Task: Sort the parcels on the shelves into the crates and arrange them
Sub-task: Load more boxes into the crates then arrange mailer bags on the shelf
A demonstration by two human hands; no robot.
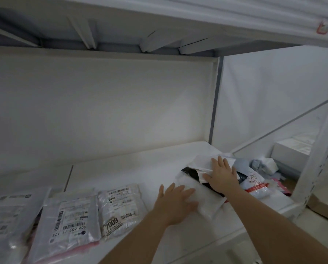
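Head view | white crinkled parcel [207,199] over black one | both hands' fingers [178,191] flat, spread on it

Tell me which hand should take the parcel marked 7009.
Left. The left hand rests flat on a white parcel right beside the 7009 parcel; the right hand lies farther off, pressing the parcel pile.

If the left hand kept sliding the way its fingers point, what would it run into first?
The left hand points up and right across the white parcel it rests on. Next in line is the black parcel under the right hand, probably; depth is unclear.
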